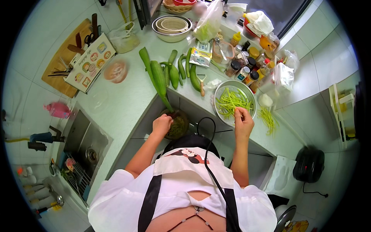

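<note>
Near the counter's front edge, a round metal bowl [254, 101] holds a heap of thin green vegetable stems [231, 101]. My right hand [243, 121] is over the bowl's near side, its thumb and fingers pinched at the stems' ends. To the left and below counter level, my left hand [162, 123] is closed above a bin [185, 125] with green scraps inside. What the left fingers hold, if anything, is hidden. More green stems [267, 119] lie loose on the counter right of the bowl. A peeler [201, 85] with a wooden handle rests left of it.
Long green gourds [157, 77] and several other green vegetables lie on the counter [133, 81]. Jars and bottles [247, 67] crowd the back right. A sink [87, 143] is at the left, a knife block [91, 63] behind it. A black cable [208, 154] hangs before me.
</note>
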Tool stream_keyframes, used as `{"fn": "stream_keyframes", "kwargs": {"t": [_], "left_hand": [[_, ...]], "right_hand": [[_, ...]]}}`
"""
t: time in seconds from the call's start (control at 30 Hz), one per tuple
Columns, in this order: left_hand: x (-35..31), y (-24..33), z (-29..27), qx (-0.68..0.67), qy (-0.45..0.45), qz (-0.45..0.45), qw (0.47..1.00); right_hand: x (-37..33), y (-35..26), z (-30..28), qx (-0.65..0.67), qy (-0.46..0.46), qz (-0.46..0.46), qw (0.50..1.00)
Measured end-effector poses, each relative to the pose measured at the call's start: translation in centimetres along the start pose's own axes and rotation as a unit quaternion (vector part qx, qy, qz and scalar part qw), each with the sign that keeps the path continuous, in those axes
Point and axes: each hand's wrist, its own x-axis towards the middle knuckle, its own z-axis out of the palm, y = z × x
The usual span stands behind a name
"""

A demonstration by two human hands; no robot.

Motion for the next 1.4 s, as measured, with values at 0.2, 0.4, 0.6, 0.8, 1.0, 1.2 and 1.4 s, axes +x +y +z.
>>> {"fn": "stream_keyframes", "kwargs": {"t": [0.2,0.4,0.6,0.8,1.0,1.2,1.4], "left_hand": [[1.1,1.4,-0.1,0.031,-0.014,-0.013,0.999],[2.0,6.4,-1.9,-0.047,0.043,0.013,0.998],[2.9,13.0,-3.1,-0.085,0.056,0.048,0.994],[2.7,16.8,-2.7,-0.125,0.057,0.046,0.989],[2.9,20.7,-1.4,-0.16,0.051,0.058,0.984],[2.1,23.3,0.6,-0.174,0.046,0.037,0.983],[1.2,24.7,2.0,-0.183,0.05,0.013,0.982]], "right_hand": [[0.3,2.7,-2.4,-0.071,0.017,0.019,0.997],[1.6,6.8,-3.6,-0.25,-0.056,0.019,0.966],[3.1,11.0,-4.0,-0.305,-0.081,0.029,0.948],[4.0,14.8,-9.7,-0.272,-0.071,0.111,0.953],[4.9,22.7,-15.2,-0.338,-0.002,0.103,0.935],[7.5,24.4,-15.7,-0.365,-0.048,0.057,0.928],[9.8,26.1,-14.6,-0.371,-0.066,-0.013,0.926]]}}
